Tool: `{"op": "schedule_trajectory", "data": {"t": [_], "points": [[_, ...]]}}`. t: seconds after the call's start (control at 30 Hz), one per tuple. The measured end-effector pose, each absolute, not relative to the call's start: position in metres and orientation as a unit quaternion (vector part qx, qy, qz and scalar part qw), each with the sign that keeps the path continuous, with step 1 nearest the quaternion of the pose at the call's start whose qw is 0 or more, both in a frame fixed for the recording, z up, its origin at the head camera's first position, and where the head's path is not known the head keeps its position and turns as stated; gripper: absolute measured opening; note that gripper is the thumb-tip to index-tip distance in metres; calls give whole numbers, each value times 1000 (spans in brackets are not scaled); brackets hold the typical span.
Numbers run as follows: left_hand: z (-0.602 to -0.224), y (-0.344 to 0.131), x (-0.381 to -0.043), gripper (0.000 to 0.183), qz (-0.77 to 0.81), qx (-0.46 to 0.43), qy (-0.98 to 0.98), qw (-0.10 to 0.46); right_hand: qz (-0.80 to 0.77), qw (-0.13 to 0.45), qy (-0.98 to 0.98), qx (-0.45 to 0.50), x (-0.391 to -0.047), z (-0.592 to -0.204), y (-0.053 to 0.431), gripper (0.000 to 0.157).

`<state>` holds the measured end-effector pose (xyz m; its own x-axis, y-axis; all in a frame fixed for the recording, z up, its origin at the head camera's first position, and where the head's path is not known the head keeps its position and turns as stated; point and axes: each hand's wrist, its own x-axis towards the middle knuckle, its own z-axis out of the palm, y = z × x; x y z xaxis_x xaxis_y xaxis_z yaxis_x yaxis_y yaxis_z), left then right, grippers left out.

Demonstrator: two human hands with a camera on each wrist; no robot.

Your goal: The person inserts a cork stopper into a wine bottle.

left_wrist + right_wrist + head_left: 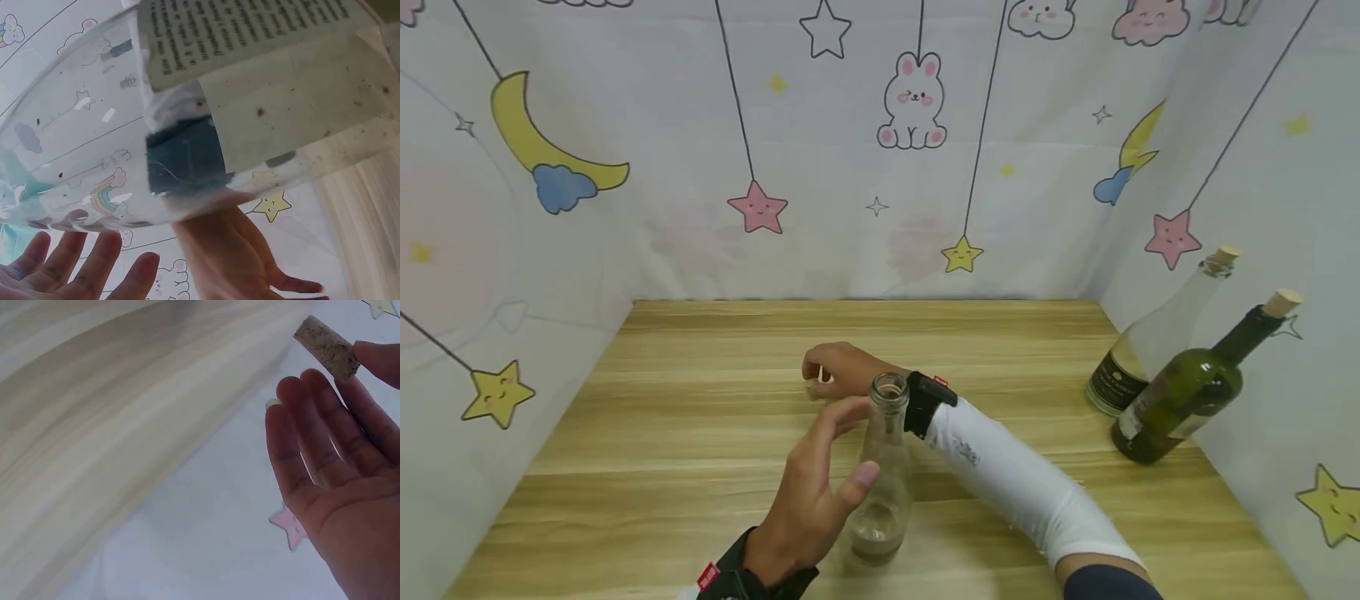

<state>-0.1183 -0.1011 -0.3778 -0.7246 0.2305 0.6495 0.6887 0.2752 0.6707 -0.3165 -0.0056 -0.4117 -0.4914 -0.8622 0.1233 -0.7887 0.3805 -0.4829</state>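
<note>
A clear glass bottle (883, 508) stands upright and uncorked near the front of the table, with a little liquid or haze at its base. Beside its left side, my left hand (812, 492) is held with fingers apart and thumb in front of the glass. The left wrist view shows the same bottle (69, 144) up close, with a printed label (237, 37) and the left fingers (103, 259) straight below it. Beyond the bottle, my right hand (853, 369) pinches a cork (328, 349) between thumb and index finger; its other fingers are extended.
At the table's right edge stand a clear bottle (1157, 342) with a dark label and a green bottle (1195, 387), both corked. A printed white cloth (835, 125) backs the wooden table (700, 375) and hangs along its sides.
</note>
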Motion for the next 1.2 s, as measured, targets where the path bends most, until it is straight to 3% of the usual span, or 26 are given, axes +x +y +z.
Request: {"op": "schedule_trajectory", "data": {"t": [0.23,0.53,0.73,0.9,1.07,1.2], "points": [[-376,-102,-118,52,-521,-295,-772,213,-294,30,799,-524,-290,-375,40,16],[-378,-113,-119,50,-531,-275,-773,212,-300,-35,830,-469,-252,-330,105,22],[-380,-118,-120,49,-524,-273,-776,220,-348,-117,801,-473,-221,-285,136,23],[-380,-116,-120,50,-525,-275,-776,216,-405,-179,730,-521,-193,-243,139,16],[-380,-112,-118,52,-528,-276,-775,210,-462,-198,648,-573,-172,-217,123,31],[-382,-109,-116,55,-527,-275,-779,199,-452,-211,641,-584,-163,-210,112,33]]}}
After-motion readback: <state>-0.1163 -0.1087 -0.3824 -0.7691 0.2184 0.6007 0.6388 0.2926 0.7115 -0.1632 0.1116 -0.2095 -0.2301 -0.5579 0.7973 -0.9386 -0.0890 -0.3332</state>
